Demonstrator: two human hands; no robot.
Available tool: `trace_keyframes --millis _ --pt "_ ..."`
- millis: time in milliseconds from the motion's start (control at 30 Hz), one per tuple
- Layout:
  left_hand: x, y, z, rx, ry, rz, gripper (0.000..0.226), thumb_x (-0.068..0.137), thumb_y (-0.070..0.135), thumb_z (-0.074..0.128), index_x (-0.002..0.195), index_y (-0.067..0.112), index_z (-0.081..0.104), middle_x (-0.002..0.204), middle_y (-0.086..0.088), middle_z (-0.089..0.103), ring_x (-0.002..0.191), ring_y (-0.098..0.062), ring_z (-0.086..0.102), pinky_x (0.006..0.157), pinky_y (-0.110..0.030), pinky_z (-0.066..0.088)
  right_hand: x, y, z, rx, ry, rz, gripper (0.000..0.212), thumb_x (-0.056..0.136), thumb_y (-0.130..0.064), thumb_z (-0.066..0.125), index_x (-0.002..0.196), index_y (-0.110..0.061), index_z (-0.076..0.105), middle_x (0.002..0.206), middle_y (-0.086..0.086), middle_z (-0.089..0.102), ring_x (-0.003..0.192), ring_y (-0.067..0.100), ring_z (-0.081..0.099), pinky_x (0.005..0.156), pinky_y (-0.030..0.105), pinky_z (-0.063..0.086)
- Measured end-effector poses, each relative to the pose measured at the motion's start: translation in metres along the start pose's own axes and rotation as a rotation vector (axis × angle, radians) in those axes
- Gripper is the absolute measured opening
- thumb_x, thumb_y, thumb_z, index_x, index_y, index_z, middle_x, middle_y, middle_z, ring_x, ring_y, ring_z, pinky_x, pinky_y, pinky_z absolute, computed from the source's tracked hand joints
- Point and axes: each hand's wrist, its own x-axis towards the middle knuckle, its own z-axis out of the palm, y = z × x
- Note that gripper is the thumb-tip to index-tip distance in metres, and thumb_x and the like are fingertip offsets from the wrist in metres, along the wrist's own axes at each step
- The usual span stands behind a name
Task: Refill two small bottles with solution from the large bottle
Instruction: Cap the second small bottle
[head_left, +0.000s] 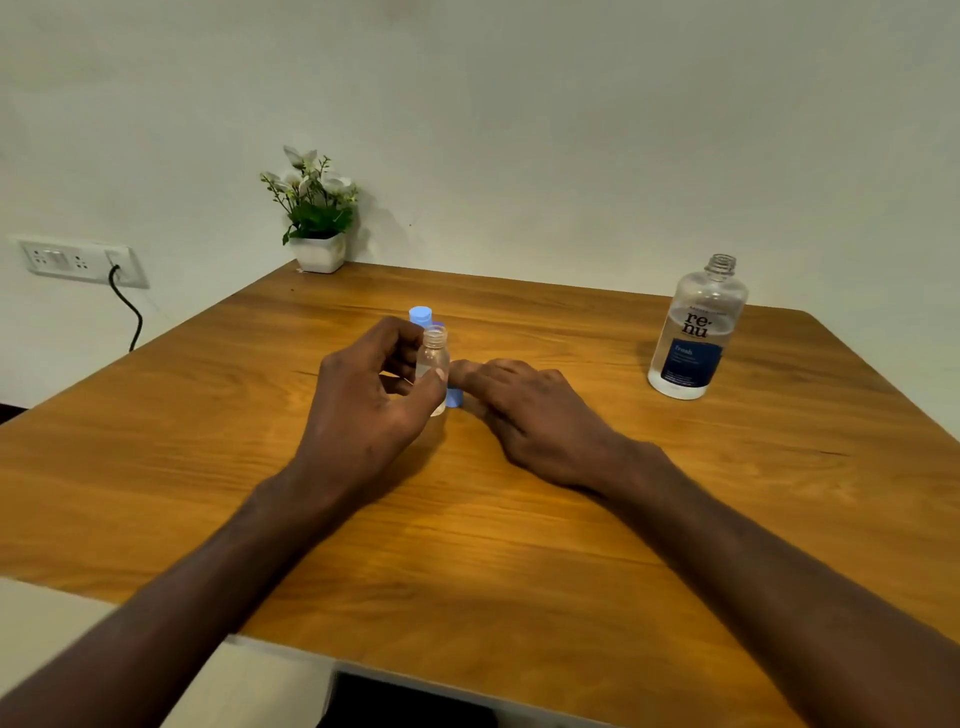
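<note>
My left hand (363, 400) grips a small clear bottle (432, 358) with no cap, upright near the middle of the wooden table (519, 545). Behind it, a second small bottle shows only its light blue cap (421, 315); the rest is hidden by my hand. A blue cap (455, 397) lies on the table beside the held bottle, and the fingertips of my right hand (530, 415) reach it; I cannot tell whether they pinch it. The large clear bottle (696, 332) with a dark blue label stands uncapped at the far right.
A small potted plant (316, 218) in a white pot stands at the table's far left corner against the wall. A wall socket with a black cable (78, 260) is on the left wall. A pale seat edge (62, 634) lies below the table's near left.
</note>
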Motion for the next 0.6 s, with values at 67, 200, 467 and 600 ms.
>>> trace_keyframes --millis 67,200,467,600 --pt "0.001 0.0 0.001 0.009 -0.003 -0.014 0.022 0.093 0.014 0.073 0.114 0.014 0.067 0.101 0.006 0.073 0.092 -0.013 0.07 0.078 -0.036 0.06 0.001 0.001 0.0 0.025 0.027 0.009 0.044 0.107 -0.032 0.051 0.151 -0.035 0.045 0.153 -0.012 0.051 0.135 0.014 0.047 0.104 0.049 0.046" --pt "0.0 -0.001 0.002 0.016 -0.01 -0.034 0.024 0.093 0.017 0.073 0.115 0.015 0.066 0.103 0.005 0.072 0.094 -0.012 0.07 0.079 -0.038 0.061 0.001 0.001 0.0 0.144 0.083 0.033 0.035 0.099 -0.032 0.068 0.134 -0.03 0.059 0.133 -0.011 0.063 0.113 0.006 0.057 0.093 0.031 0.051" --pt "0.008 0.005 0.014 -0.053 -0.077 -0.002 0.024 0.094 0.023 0.072 0.117 0.018 0.066 0.103 0.009 0.073 0.096 -0.011 0.072 0.079 -0.033 0.062 -0.011 0.029 -0.016 0.236 0.296 0.24 0.029 0.096 -0.02 0.073 0.124 -0.028 0.07 0.113 -0.014 0.058 0.093 0.002 0.058 0.078 0.015 0.044" --pt "0.022 0.01 0.031 -0.096 -0.111 0.015 0.024 0.093 0.022 0.074 0.114 0.013 0.067 0.099 0.006 0.073 0.091 -0.011 0.072 0.076 -0.029 0.062 -0.017 0.044 -0.026 0.403 0.475 0.379 0.032 0.092 -0.004 0.075 0.116 -0.024 0.074 0.114 -0.012 0.065 0.098 0.001 0.064 0.08 0.01 0.05"
